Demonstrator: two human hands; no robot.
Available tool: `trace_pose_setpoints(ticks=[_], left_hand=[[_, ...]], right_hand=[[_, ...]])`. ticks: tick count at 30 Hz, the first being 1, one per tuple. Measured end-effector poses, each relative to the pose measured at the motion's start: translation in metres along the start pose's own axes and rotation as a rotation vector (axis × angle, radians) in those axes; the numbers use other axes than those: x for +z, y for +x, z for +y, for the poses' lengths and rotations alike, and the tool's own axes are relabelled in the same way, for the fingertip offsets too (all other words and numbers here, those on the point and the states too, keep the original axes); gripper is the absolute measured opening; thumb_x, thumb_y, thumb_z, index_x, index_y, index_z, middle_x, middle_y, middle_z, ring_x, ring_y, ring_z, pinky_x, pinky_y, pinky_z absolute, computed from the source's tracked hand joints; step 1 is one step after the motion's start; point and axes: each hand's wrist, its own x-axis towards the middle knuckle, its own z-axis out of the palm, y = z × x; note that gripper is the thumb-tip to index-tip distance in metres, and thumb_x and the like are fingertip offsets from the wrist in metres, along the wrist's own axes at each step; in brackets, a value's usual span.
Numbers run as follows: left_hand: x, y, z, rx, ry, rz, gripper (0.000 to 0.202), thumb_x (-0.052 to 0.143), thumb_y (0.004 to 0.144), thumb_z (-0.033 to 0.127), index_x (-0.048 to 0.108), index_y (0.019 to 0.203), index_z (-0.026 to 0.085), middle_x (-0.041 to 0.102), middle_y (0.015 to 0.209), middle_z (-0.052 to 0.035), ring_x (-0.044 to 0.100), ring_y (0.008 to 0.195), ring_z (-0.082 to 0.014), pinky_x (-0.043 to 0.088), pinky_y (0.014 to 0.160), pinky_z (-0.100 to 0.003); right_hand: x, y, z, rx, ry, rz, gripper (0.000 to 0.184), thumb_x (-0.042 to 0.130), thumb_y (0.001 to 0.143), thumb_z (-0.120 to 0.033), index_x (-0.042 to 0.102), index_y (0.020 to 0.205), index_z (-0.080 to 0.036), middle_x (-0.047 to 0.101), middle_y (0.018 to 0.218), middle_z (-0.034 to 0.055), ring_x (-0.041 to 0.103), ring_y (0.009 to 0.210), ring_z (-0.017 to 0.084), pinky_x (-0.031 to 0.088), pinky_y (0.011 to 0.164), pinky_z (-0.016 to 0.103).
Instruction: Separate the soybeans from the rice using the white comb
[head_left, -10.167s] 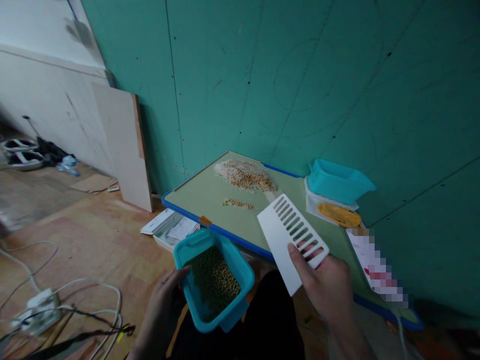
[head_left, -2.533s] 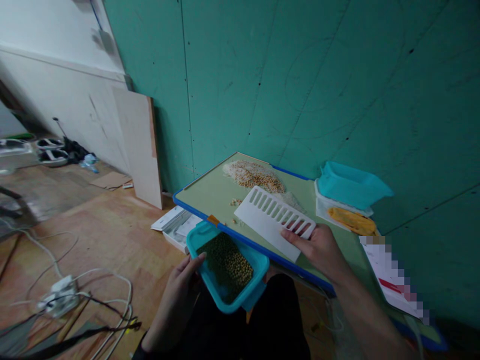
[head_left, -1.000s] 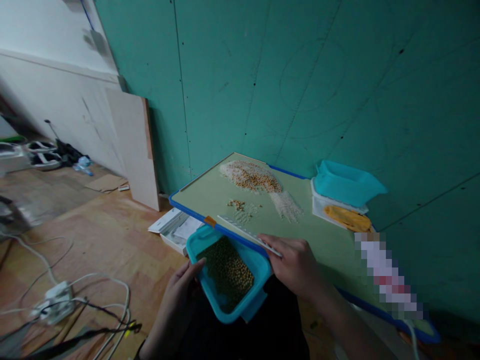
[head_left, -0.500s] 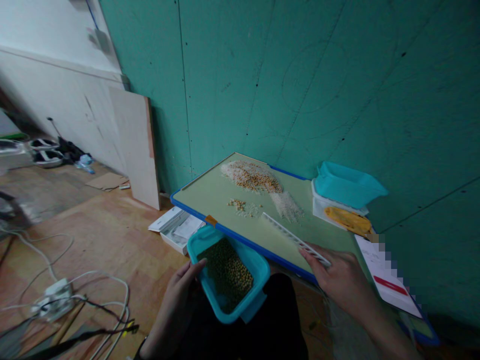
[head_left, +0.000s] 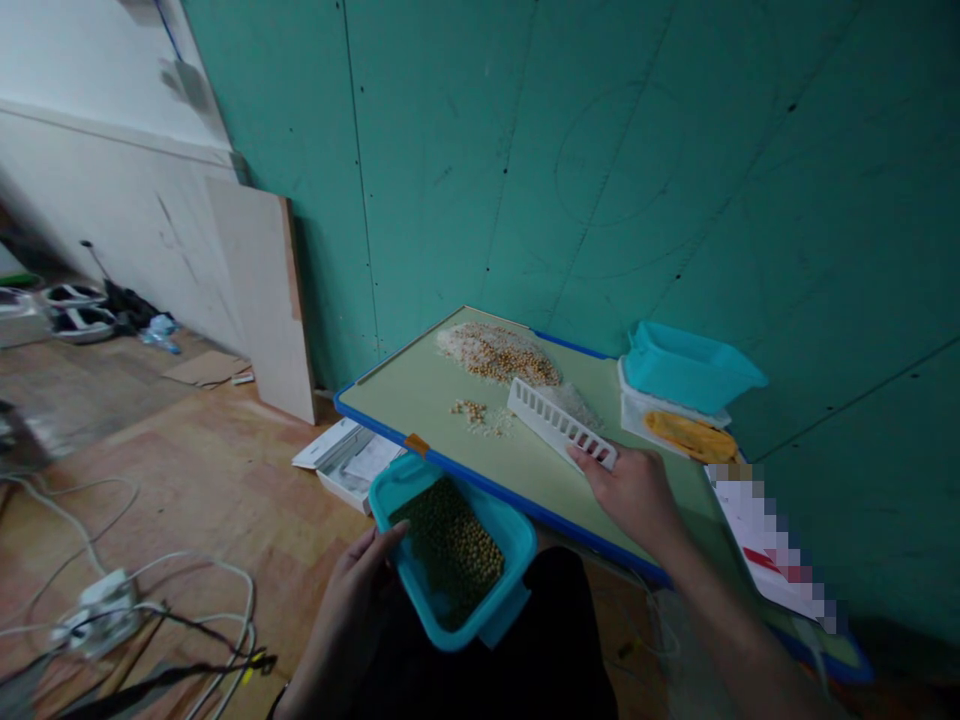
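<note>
Slotted white plastic plate (head_left: pixel 546 428) is over the pale-green, blue-edged table (head_left: pixel 405 402), long axis far-left to near-right, far end just right of the small tan-bean and white-grain patch (head_left: pixel 471 410). We grip its near end in our right hand (head_left: pixel 634 490), over the tabletop; our left hand (head_left: pixel 366 562) holds the turquoise plastic tub (head_left: pixel 504 515) near the front edge.

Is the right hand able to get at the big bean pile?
Probably yes: the right hand holds a white slotted panel whose far end is near the bean pile, and nothing tall seems to stand between them.
</note>
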Motion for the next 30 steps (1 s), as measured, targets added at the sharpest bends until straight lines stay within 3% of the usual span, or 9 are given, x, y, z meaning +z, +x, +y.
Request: trace_pose_setpoints(ticks=[6, 16, 23, 30], left_hand=[[-0.001, -0.001, -0.001, 0.011, -0.039, 0.014, 0.027, 0.085, 0.069, 0.035, 0.079, 0.089, 0.017, 0.074, 0.068, -0.0033, 0.069, 0.06, -0.0186, 0.055, 0.056, -0.027], [-0.001, 0.0, 0.002, 0.03, -0.049, -0.066, 0.027, 0.081, 0.076, 0.034, 0.079, 0.096, 0.016, 0.08, 0.084, -0.0078, 0.074, 0.075, -0.0236, 0.058, 0.069, -0.032], [-0.005, 0.004, 0.002, 0.023, -0.028, 0.031, 0.019, 0.085, 0.07, 0.035, 0.077, 0.077, 0.019, 0.071, 0.065, -0.0007, 0.065, 0.057, -0.0156, 0.051, 0.053, -0.024], [-0.011, 0.01, 0.002, 0.023, -0.027, 0.048, 0.022, 0.087, 0.066, 0.037, 0.073, 0.07, 0.021, 0.065, 0.059, 0.0021, 0.06, 0.054, -0.0133, 0.05, 0.054, -0.023]], right_hand=[[0.0, 0.002, -0.01, 0.007, 0.163, -0.05, 0.037, 0.055, 0.093, -0.041, 0.077, 0.079, -0.016, 0.078, 0.073, 0.0118, 0.076, 0.069, 0.026, 0.046, 0.055, 0.028], [0.008, 0.011, -0.02, 0.011, 0.314, -0.096, 0.034, 0.058, 0.091, -0.04, 0.076, 0.075, -0.016, 0.076, 0.067, 0.0081, 0.073, 0.064, 0.023, 0.045, 0.054, 0.027], [0.01, 0.012, -0.021, 0.012, 0.384, -0.123, 0.035, 0.059, 0.091, -0.041, 0.076, 0.073, -0.016, 0.074, 0.064, 0.0059, 0.071, 0.062, 0.021, 0.045, 0.056, 0.027], [0.011, 0.01, -0.024, 0.004, 0.451, -0.137, 0.032, 0.061, 0.09, -0.04, 0.078, 0.078, -0.016, 0.076, 0.07, 0.0063, 0.072, 0.063, 0.021, 0.049, 0.058, 0.028]])
